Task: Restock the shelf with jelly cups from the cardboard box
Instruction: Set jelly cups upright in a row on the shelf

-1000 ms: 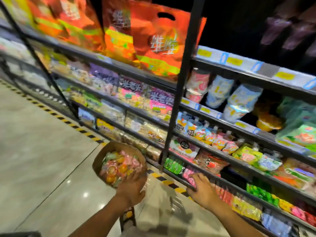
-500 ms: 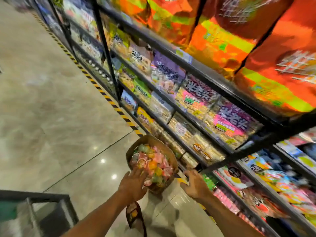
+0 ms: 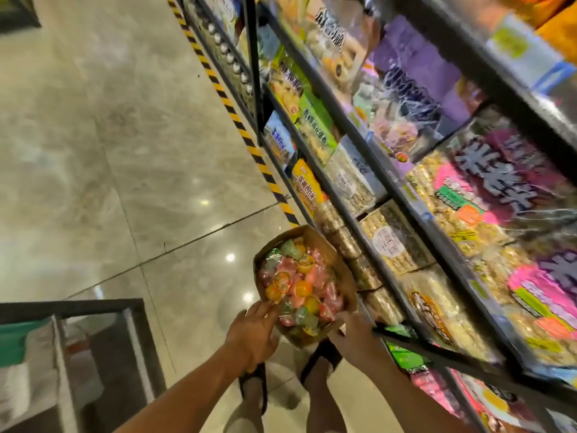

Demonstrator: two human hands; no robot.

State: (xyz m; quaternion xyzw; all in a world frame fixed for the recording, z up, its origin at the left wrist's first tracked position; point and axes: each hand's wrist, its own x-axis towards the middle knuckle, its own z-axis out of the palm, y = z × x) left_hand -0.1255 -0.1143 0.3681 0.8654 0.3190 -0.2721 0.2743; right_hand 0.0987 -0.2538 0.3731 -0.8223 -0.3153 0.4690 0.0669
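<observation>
Our right hand curls over the near edge of the cardboard box. Our left hand meets its near left edge, and we cannot tell its grip. Jelly cups fill the box, beside the shelf.

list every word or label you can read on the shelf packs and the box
"米": first big character on the purple-and-pink snack pack; the rest is smeared.
On the yellow pack, green pack and shelf tag: print too blurred to read.
On the cardboard box and jelly cups: no readable text.
</observation>
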